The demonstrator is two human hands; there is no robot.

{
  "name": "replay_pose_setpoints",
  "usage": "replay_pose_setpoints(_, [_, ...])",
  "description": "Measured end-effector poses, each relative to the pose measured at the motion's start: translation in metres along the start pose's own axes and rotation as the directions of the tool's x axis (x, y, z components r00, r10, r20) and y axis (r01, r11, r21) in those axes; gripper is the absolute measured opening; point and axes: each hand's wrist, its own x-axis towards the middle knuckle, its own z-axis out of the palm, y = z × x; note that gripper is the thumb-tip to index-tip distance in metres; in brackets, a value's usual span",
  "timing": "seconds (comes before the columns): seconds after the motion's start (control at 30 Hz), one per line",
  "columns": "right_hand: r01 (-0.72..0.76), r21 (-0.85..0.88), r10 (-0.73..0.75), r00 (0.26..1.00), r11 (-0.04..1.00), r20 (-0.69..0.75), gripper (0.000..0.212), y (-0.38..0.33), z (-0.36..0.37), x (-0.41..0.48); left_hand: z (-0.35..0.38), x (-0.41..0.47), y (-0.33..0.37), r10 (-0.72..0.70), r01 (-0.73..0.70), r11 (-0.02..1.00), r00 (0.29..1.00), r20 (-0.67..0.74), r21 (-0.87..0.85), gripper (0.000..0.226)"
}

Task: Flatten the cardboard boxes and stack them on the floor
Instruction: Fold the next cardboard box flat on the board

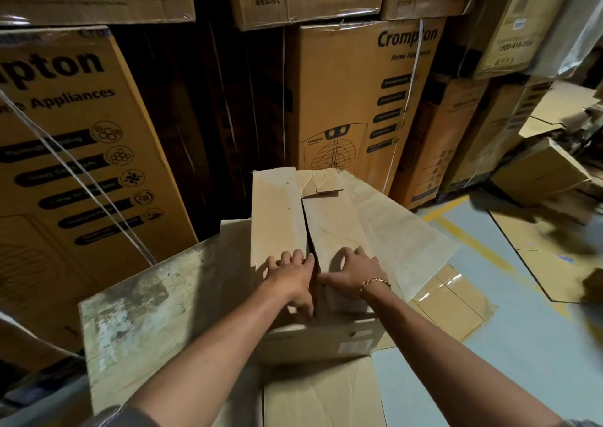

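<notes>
A pale cardboard box (277,211) stands in front of me with its two long top flaps meeting at a centre slit. My left hand (292,276) lies on the left flap, fingers spread, thumb at the slit. My right hand (352,271), with a gold bracelet at the wrist, presses on the right flap beside the slit. A further flap (401,230) of the box splays out to the right. The box rests on flattened cardboard sheets (140,312) that lie on the floor.
Tall stacked Crompton appliance cartons (355,100) form a wall straight ahead and on the left (71,152). Loose crumpled boxes (541,172) and a flat sheet (548,247) lie at the right. Pale blue floor with yellow lines (473,240) shows on the right.
</notes>
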Motion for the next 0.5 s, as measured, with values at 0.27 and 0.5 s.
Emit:
replay_pose_setpoints(0.27, [0.08,0.267,-0.069,0.996,0.96,-0.05,0.105,0.017,-0.036,-0.01,-0.016,-0.01,0.029,-0.081,0.111,0.981,0.979,-0.189,0.156,0.107])
replay_pose_setpoints(0.5, [0.094,0.436,-0.098,0.995,0.895,-0.013,0.083,0.037,-0.053,-0.011,-0.002,-0.046,0.039,-0.085,0.172,0.975,0.874,-0.478,0.143,0.112])
